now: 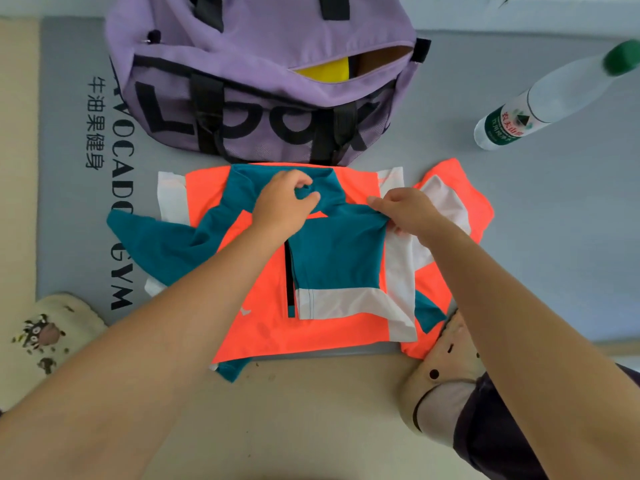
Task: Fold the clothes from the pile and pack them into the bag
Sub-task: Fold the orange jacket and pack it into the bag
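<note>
An orange, teal and white jacket lies spread on a grey gym mat, just in front of a purple duffel bag. The bag's top zip gapes open, and something yellow shows inside. A teal sleeve is folded across the jacket's chest. My left hand pinches the teal cloth near the collar. My right hand grips the sleeve's upper edge at the right shoulder. The other teal sleeve trails off to the left.
A clear water bottle with a green cap lies tilted on the mat at the right. A cream slipper with a cartoon print sits at the lower left. My right foot wears a beige clog beside the jacket's hem. Beige floor spreads in front.
</note>
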